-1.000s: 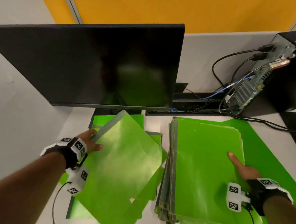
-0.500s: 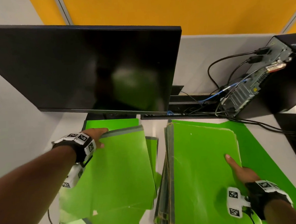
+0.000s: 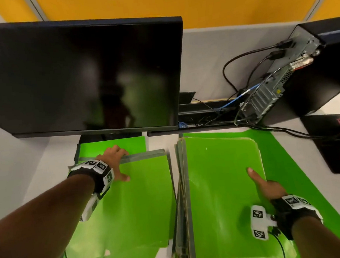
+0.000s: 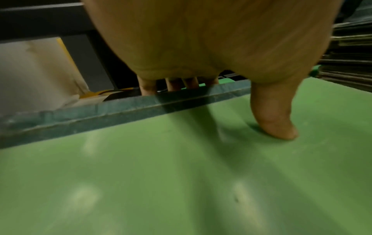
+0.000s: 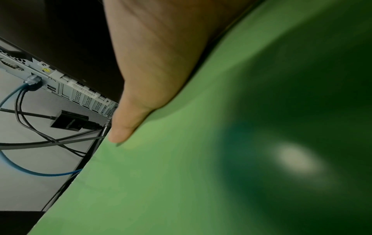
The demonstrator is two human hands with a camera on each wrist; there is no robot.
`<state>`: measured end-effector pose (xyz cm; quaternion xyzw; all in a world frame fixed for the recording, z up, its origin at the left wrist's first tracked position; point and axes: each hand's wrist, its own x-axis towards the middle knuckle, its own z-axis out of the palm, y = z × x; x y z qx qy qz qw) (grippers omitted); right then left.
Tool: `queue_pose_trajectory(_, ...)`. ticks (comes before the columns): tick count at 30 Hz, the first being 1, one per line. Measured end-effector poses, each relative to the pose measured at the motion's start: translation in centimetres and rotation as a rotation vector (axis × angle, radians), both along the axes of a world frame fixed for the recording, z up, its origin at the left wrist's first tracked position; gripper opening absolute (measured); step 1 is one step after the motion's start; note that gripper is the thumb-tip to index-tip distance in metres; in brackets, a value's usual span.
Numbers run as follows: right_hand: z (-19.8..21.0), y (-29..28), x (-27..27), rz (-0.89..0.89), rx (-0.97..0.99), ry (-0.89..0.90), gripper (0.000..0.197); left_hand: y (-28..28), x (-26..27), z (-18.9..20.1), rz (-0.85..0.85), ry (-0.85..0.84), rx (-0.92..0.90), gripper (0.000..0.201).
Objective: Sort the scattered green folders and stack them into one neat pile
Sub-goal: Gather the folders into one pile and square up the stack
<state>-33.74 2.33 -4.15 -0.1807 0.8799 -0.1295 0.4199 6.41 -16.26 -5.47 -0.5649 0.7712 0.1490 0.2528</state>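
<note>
Left hand (image 3: 115, 163) grasps the top folder (image 3: 130, 202) of the left group at its far grey spine edge: four fingers (image 4: 149, 86) curl over and behind the spine, thumb (image 4: 275, 117) pressed flat on the green cover. This folder lies roughly square on the desk (image 3: 37, 174), covering other green folders (image 3: 114, 146) whose edges show beyond it at the far side and at the near left corner. Right hand (image 3: 267, 186) rests at the right edge of the stack (image 3: 219, 185) of folders; thumb (image 5: 128, 120) lies extended on the top cover, the other fingers hidden past the stack's edge, so whether they curl under it cannot be told. The stack sits just right of the left group, grey spines facing it, with a narrow strip of desk between. A larger green sheet (image 3: 293, 180) lies beneath the stack, showing to its right. Behind: dark monitor (image 3: 81, 74) above the left folders, computer case (image 3: 306, 75) with cables (image 3: 241, 63) at far right.
</note>
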Motion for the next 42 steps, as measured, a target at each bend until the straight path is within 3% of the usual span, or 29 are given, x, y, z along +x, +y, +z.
queue_pose_trajectory(6,0.2,-0.1,0.3,0.002,-0.015,0.009,0.128,0.6,0.2,0.9,-0.068,-0.038,0.186,0.09)
queue_pose_trajectory(10,0.5,-0.1,0.3,-0.008,-0.025,0.013,0.118,3.3,0.4,0.1,-0.207,-0.062,0.106,0.108)
queue_pose_trajectory(15,0.6,0.0,0.4,0.012,-0.014,0.03,0.143,5.4,1.8,-0.8,-0.242,-0.086,0.066,0.128)
queue_pose_trajectory(18,0.3,0.0,0.3,0.026,-0.002,0.04,0.153,6.0,1.8,-0.6,-0.213,-0.123,0.061,0.117)
queue_pose_trajectory(22,0.7,0.0,0.5,0.019,-0.013,0.02,0.141,6.7,1.2,-0.5,-0.236,-0.167,-0.09,0.057)
queue_pose_trajectory(23,0.8,0.0,0.5,0.02,-0.014,0.009,0.133,6.7,1.1,-0.6,-0.256,-0.191,-0.094,0.056)
queue_pose_trajectory(26,0.8,0.1,0.3,0.017,-0.009,-0.004,0.111,6.0,1.0,-0.2,-0.373,-0.276,0.01,0.092)
queue_pose_trajectory(29,0.8,0.1,0.2,0.015,-0.01,-0.008,0.103,4.7,1.4,0.7,-0.382,-0.218,0.099,0.105)
queue_pose_trajectory(33,0.8,0.3,0.2,0.021,-0.019,-0.01,0.095,3.2,1.1,3.4,-0.271,-0.101,0.118,0.097)
queue_pose_trajectory(36,1.0,0.4,0.3,0.015,-0.015,-0.003,0.101,2.5,1.5,5.0,-0.105,0.055,0.157,0.09)
queue_pose_trajectory(38,1.2,0.4,0.5,0.014,-0.016,-0.016,0.106,2.2,2.3,5.5,-0.052,0.198,0.163,0.064)
queue_pose_trajectory(40,1.5,0.3,0.5,0.007,-0.027,-0.032,0.11,1.8,2.5,6.3,-0.053,0.28,0.162,0.024)
queue_pose_trajectory(42,1.7,0.3,0.5,0.006,-0.035,-0.038,0.119,1.4,2.5,7.3,-0.078,0.32,0.161,0.028)
